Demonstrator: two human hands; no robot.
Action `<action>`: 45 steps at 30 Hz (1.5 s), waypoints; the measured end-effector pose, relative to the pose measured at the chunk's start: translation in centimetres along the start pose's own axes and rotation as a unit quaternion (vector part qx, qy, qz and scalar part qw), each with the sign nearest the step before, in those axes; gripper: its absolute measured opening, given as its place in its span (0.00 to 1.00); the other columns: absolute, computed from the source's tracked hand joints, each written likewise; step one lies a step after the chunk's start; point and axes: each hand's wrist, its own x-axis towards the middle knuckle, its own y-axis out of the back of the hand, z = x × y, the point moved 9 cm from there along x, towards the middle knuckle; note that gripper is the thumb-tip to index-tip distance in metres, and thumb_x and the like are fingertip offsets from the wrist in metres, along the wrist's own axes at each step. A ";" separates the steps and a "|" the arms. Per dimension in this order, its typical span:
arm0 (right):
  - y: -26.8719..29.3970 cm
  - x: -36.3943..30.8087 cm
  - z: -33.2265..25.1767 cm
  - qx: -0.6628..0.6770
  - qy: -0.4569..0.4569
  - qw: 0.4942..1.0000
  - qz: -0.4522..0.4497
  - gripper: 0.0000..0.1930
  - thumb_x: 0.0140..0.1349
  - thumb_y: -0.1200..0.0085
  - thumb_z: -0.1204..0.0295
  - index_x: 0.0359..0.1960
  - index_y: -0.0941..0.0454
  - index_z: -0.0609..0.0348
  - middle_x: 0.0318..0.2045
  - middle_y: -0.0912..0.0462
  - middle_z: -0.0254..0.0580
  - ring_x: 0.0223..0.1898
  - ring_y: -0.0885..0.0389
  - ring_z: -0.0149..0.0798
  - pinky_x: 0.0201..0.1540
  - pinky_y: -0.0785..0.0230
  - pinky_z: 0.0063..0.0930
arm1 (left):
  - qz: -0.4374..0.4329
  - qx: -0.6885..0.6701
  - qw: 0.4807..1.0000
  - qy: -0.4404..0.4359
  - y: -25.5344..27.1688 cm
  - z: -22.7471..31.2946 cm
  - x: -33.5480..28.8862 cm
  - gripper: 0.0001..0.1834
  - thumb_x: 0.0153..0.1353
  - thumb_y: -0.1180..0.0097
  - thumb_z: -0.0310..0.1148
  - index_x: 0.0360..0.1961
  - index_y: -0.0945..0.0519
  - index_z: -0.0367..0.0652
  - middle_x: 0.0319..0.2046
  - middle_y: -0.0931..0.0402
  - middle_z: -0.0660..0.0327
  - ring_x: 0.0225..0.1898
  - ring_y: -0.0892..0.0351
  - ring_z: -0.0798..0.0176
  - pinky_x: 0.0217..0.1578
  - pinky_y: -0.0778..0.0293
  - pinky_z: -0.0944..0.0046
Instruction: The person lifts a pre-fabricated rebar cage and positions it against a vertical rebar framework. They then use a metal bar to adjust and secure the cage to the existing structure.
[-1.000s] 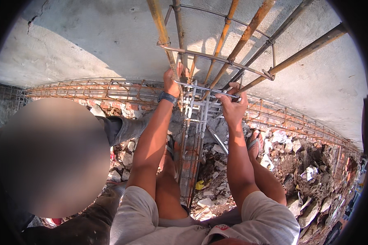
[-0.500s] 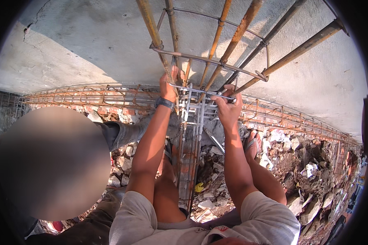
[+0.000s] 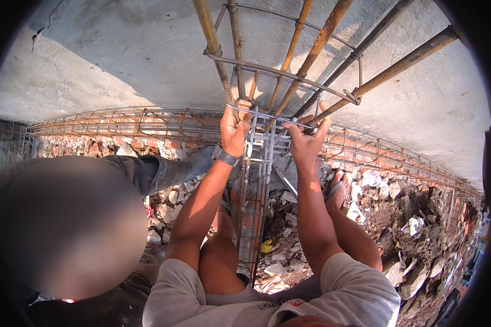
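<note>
Left hand [image 3: 235, 131] curled around 9 o'clock end of thin metal stirrup [image 3: 273, 116]; right hand [image 3: 306, 144] pinching its 3 o'clock end. Stirrup lies near 12 o'clock in view, across rusty rods [image 3: 322, 42]. Plaster wall [image 3: 147, 49] beyond at 11 o'clock, rubble [image 3: 414, 245] at 4, co-worker [image 3: 71, 229] at 8.

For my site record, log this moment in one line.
Left hand: at left end of lower metal stirrup | right hand: at stirrup's right end | stirrup: across upright steel bars | dark wristband: on left wrist
</note>
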 end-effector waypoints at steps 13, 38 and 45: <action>0.1 0.5 1.0 -0.010 0.035 0.998 -0.043 0.53 0.45 0.20 0.67 0.73 0.40 0.63 0.29 0.29 0.30 0.29 0.34 0.26 0.33 0.36 0.22 | 0.058 0.068 0.996 -0.002 0.7 -1.4 0.3 0.34 0.61 0.39 0.66 0.35 0.25 0.39 0.23 0.31 0.69 0.26 0.31 0.72 0.29 0.32 0.68; -0.1 1.0 0.9 0.015 0.050 0.998 -0.021 0.47 0.53 0.27 0.72 0.73 0.42 0.65 0.20 0.28 0.26 0.22 0.32 0.20 0.25 0.43 0.15 | 0.017 -0.155 0.975 0.160 1.2 -2.5 1.7 0.42 0.61 0.59 0.79 0.32 0.30 0.43 0.23 0.33 0.64 0.26 0.34 0.65 0.31 0.39 0.64; 0.1 0.5 0.2 -0.027 0.055 0.998 -0.011 0.49 0.45 0.22 0.74 0.71 0.35 0.63 0.29 0.29 0.27 0.26 0.35 0.20 0.26 0.41 0.15 | -0.006 -0.119 0.977 0.176 0.2 -1.2 1.8 0.41 0.62 0.60 0.79 0.18 0.36 0.49 0.20 0.41 0.69 0.25 0.44 0.67 0.30 0.49 0.65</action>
